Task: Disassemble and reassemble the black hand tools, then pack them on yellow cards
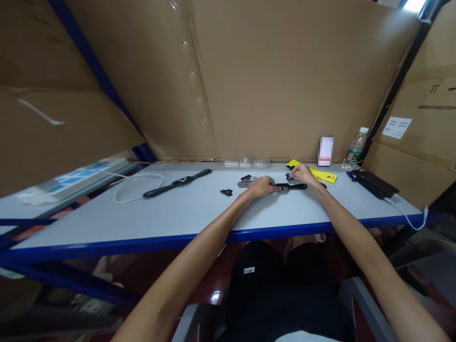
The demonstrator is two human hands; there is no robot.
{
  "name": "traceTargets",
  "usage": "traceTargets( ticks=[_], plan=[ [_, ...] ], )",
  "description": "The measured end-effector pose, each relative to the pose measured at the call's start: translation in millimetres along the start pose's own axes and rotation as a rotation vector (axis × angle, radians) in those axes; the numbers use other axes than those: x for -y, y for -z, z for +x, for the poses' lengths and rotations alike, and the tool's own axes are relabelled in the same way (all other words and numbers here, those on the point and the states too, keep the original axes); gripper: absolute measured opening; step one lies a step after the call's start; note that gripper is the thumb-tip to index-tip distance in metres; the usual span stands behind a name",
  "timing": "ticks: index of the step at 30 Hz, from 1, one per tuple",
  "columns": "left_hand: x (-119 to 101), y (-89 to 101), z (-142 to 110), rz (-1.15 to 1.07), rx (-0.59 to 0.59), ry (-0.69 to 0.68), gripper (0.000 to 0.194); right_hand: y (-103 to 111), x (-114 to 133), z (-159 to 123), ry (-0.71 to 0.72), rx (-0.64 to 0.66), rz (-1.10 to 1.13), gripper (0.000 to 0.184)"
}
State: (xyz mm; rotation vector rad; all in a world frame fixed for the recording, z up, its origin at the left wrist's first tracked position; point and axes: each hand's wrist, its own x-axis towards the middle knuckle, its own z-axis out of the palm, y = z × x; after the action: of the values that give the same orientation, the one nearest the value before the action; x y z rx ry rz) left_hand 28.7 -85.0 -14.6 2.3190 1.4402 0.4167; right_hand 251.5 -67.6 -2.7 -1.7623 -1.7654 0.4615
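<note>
My left hand (pixel 262 186) is closed on a black-handled tool (pixel 297 186) that lies across the table, a grey metal part showing by its fingertips. Just right of it, my right hand (pixel 302 174) pinches a small black part (pixel 289 177) above the tabletop. Another small black part (pixel 226 192), with an irregular outline, lies to the left of my left hand. Behind that hand sit a black-and-silver piece (pixel 246 178) and a grey metal plate (pixel 243 184), partly covered. Further left rests a long black two-handled tool (pixel 177 183), like a spokeshave.
A yellow sleeve (pixel 326 176) lies behind my right hand. Clear plastic packaging (pixel 245 163) is along the back cardboard wall. A phone (pixel 325 151) and a bottle (pixel 355 148) stand at the back right, near a black case (pixel 375 184) with a white cable. Another white cable (pixel 116 192) loops at left.
</note>
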Motion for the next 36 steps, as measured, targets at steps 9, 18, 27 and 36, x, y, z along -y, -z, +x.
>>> traceTargets(
  ticks=[9,18,27,36],
  plan=[
    [-2.0,3.2,-2.0,-0.017,0.038,-0.012,0.035,6.9,7.1,-21.5,0.193,0.305,0.234,0.020],
    [-0.1,5.0,-2.3,-0.122,0.027,0.041,0.037,-10.5,16.2,-21.0,0.208,0.335,0.210,0.013],
    [-15.0,3.5,-11.1,0.065,-0.005,0.039,0.034,-11.4,17.6,-6.8,0.229,-0.027,0.183,0.015],
    [-19.1,-13.1,-22.5,0.140,-0.201,0.018,0.041,-55.8,99.1,18.2,0.386,0.066,-0.297,0.014]
  ],
)
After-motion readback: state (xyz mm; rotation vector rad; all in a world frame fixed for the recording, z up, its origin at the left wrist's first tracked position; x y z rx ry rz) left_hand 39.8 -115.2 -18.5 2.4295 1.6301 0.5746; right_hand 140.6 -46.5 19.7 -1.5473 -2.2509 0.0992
